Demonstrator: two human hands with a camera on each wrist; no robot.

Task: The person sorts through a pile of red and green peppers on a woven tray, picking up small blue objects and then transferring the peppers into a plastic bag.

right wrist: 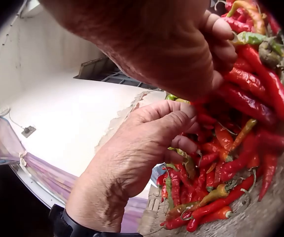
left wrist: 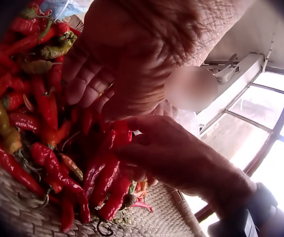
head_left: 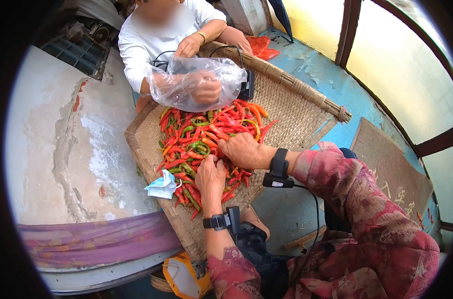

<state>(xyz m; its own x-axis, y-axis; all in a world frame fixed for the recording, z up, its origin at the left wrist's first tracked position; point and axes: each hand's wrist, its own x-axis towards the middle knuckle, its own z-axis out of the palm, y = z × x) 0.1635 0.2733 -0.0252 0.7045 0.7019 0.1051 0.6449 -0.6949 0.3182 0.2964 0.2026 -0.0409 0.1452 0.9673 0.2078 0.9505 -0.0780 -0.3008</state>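
Observation:
A heap of mostly red chili peppers (head_left: pixel 196 134), mixed with green and orange ones, lies on a woven tray (head_left: pixel 281 107). My left hand (head_left: pixel 211 178) is at the near side of the heap, palm down. Its fingers (right wrist: pixel 184 143) are loosely bent over the peppers, with no pepper showing in them. Just right of it my right hand (head_left: pixel 246 151) reaches into the heap with curled fingers (right wrist: pixel 223 52). In the left wrist view a red pepper shows by its thumb and forefinger; I cannot tell whether they pinch it.
Across the tray a person (head_left: pixel 159 25) has one hand inside a clear plastic bag (head_left: pixel 161 92) over the heap. A crumpled blue face mask (head_left: pixel 161 185) lies at the tray's left edge. A black device (head_left: pixel 247 85) stands beside the bag. A cracked wall (head_left: pixel 62 139) borders the left.

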